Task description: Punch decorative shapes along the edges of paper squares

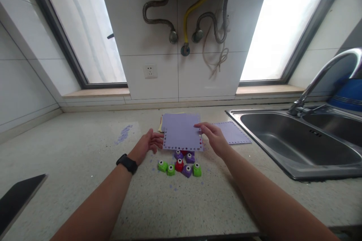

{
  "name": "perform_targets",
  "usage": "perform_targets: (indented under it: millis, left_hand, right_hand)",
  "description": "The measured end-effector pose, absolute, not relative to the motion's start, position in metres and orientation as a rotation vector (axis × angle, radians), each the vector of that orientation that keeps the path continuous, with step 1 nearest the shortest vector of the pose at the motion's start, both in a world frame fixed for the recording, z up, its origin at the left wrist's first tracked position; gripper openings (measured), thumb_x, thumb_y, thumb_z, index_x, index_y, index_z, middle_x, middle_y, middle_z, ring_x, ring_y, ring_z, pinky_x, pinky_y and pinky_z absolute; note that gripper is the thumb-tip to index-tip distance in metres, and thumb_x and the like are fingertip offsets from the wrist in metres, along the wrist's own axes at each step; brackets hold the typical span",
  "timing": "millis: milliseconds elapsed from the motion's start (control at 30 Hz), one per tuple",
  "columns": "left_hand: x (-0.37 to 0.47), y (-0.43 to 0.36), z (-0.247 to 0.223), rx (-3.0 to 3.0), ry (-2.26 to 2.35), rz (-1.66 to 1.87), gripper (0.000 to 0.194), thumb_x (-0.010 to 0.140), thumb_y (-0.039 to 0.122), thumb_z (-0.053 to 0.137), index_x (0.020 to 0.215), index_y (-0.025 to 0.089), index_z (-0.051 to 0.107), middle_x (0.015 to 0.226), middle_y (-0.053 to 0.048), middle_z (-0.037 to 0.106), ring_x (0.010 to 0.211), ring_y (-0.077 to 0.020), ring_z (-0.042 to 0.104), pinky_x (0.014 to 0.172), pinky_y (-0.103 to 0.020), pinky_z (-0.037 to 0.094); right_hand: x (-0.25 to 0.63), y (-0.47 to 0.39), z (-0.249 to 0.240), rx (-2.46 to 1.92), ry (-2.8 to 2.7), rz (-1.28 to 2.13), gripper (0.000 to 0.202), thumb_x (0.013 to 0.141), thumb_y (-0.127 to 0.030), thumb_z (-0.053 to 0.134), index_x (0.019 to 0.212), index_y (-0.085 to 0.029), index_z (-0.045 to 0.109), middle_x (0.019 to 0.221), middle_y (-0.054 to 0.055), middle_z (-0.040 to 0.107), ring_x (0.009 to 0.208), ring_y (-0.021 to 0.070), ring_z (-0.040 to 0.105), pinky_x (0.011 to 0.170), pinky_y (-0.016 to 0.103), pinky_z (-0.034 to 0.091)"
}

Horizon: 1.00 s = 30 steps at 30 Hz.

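Note:
A lilac sheet of paper (183,137) with small holes punched along its edges is raised a little above the counter. My right hand (213,137) pinches it at the right edge. Beside the left edge, my left hand (148,141) is open, its fingers loosely bent and apart; whether a fingertip touches the sheet I cannot tell. Several small craft punches stand below the sheet: green (197,170), red (179,165) and purple (187,171) ones, some partly hidden under the paper. More lilac paper (181,118) lies behind the sheet, over a yellowish edge.
Another punched lilac sheet (233,133) lies to the right, near the steel sink (278,131) with its tap (316,79). Lilac paper bits (123,134) form a pile on the left of the speckled counter (85,162). A dark flat object (19,203) sits at the left edge.

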<state>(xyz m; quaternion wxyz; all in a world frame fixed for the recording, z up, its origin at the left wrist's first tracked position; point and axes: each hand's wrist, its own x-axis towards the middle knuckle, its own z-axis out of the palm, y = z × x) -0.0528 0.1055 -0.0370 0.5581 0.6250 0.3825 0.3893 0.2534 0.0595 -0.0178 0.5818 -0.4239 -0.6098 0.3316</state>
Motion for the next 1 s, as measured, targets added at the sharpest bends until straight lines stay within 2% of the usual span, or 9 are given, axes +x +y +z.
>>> perform_targets:
  millis: [100,233,400,467,600,733,800,900,1000]
  left_hand:
    - [-0.049,0.102,-0.036,1.467,0.868,0.917,0.065,0.089,0.069,0.052,0.109,0.01,0.071,0.09,-0.015,0.074,0.074,-0.0206,0.069,0.054,-0.027,0.047]
    - [-0.043,0.094,-0.035,1.497,0.877,0.949,0.047,0.081,0.048,0.075,0.111,0.013,0.068,0.084,-0.007,0.071,0.069,-0.0168,0.066,0.052,-0.024,0.046]
    - [-0.039,0.086,-0.035,1.528,0.894,1.035,0.044,0.078,0.043,0.078,0.109,0.015,0.065,0.075,0.0,0.063,0.065,-0.015,0.062,0.051,-0.024,0.048]
    - [-0.038,0.083,-0.034,1.549,0.898,1.076,0.037,0.077,0.043,0.079,0.099,0.015,0.068,0.074,0.0,0.062,0.063,-0.0137,0.06,0.053,-0.024,0.05]
    - [-0.036,0.075,-0.027,1.564,0.922,1.196,0.034,0.079,0.046,0.075,0.09,0.015,0.069,0.077,-0.001,0.063,0.065,-0.0131,0.058,0.056,-0.025,0.051]
    - [-0.033,0.065,-0.013,1.618,0.935,1.269,0.035,0.08,0.049,0.072,0.09,0.016,0.068,0.079,-0.002,0.064,0.068,-0.0146,0.059,0.056,-0.026,0.051]
    - [-0.033,0.059,-0.007,1.676,0.945,1.265,0.037,0.081,0.051,0.071,0.093,0.016,0.069,0.081,-0.004,0.066,0.071,-0.0167,0.062,0.057,-0.027,0.053]
    - [-0.037,0.048,-0.006,1.777,1.0,1.246,0.045,0.091,0.055,0.056,0.11,0.016,0.067,0.094,-0.008,0.071,0.084,-0.0208,0.067,0.064,-0.03,0.056]
    - [-0.047,0.03,-0.021,1.91,1.107,1.166,0.053,0.101,0.054,0.031,0.122,0.017,0.063,0.108,-0.012,0.072,0.099,-0.0243,0.069,0.077,-0.037,0.058]
  right_hand:
    - [0.249,0.057,-0.019,-0.986,-1.443,0.805,0.024,0.085,-0.041,0.073,0.102,-0.024,0.076,0.088,0.004,0.074,0.077,0.0183,0.066,0.071,0.034,0.054]
    - [0.245,0.053,-0.018,-0.972,-1.455,0.831,0.027,0.083,-0.038,0.075,0.106,-0.023,0.074,0.067,-0.002,0.064,0.057,0.0144,0.057,0.055,0.03,0.05]
    - [0.239,0.049,-0.015,-0.919,-1.425,0.797,0.029,0.081,-0.035,0.076,0.107,-0.024,0.073,0.092,0.004,0.072,0.076,0.0165,0.063,0.067,0.032,0.053]
    - [0.235,0.048,-0.013,-0.885,-1.402,0.788,0.04,0.081,-0.037,0.076,0.118,-0.026,0.068,0.099,0.005,0.072,0.083,0.0177,0.065,0.071,0.033,0.053]
    - [0.229,0.043,-0.005,-0.861,-1.347,0.801,0.067,0.08,-0.041,0.077,0.14,-0.033,0.05,0.094,0.001,0.072,0.076,0.017,0.065,0.069,0.033,0.052]
    - [0.23,0.034,0.002,-0.912,-1.359,0.813,0.028,0.078,-0.044,0.078,0.094,-0.022,0.072,0.078,0.002,0.072,0.072,0.0184,0.064,0.07,0.034,0.051]
    - [0.23,0.027,0.003,-0.929,-1.35,0.8,0.027,0.078,-0.047,0.078,0.076,-0.021,0.07,0.069,0.0,0.068,0.064,0.0173,0.06,0.064,0.033,0.048]
    - [0.229,0.017,0.007,-0.916,-1.295,0.766,0.03,0.078,-0.05,0.077,0.073,-0.021,0.069,0.064,-0.001,0.064,0.059,0.016,0.055,0.06,0.031,0.045]
    - [0.229,0.009,0.018,-0.879,-1.239,0.733,0.029,0.079,-0.05,0.076,0.079,-0.021,0.07,0.073,0.0,0.068,0.066,0.0172,0.058,0.066,0.033,0.047]
